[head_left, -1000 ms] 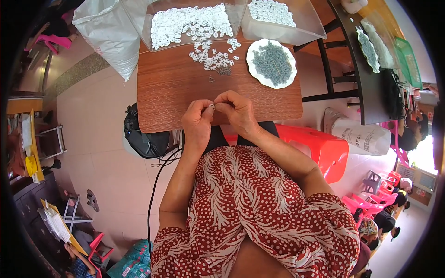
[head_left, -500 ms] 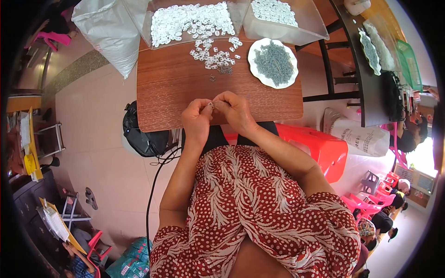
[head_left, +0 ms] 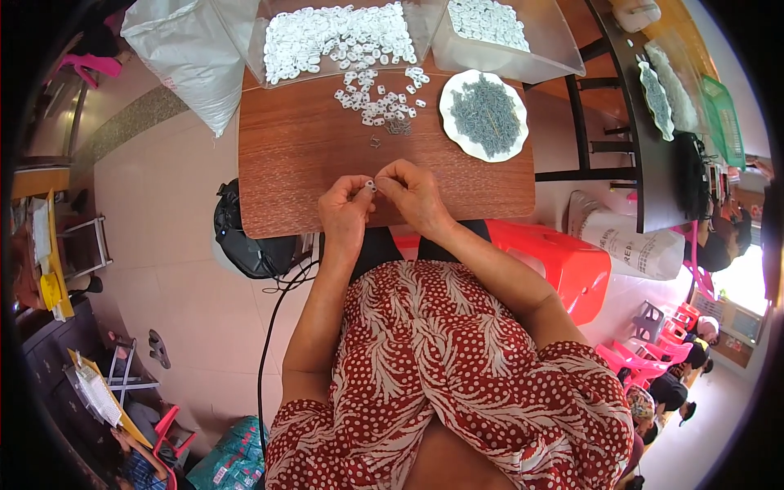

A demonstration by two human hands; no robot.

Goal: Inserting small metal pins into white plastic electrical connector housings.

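- The left hand (head_left: 345,208) and right hand (head_left: 411,190) meet over the near edge of the wooden counter (head_left: 302,155), fingertips pinched together on a small white plastic piece (head_left: 371,185) held between them.
- Both hands are closed narrow around that piece; whether a metal part is in it too is too small to tell.
- A loose scatter of white pieces (head_left: 380,100) lies toward the far middle of the counter, with a few small metal clips (head_left: 398,127) at its near side.
- A clear tray (head_left: 335,37) full of white pieces sits along the far edge, and a second clear tub (head_left: 502,33) stands at the far right corner.
- A white plate (head_left: 486,114) heaped with grey metal clips rests near the right edge.
- A red plastic stool (head_left: 555,261) stands beside the person's right elbow.
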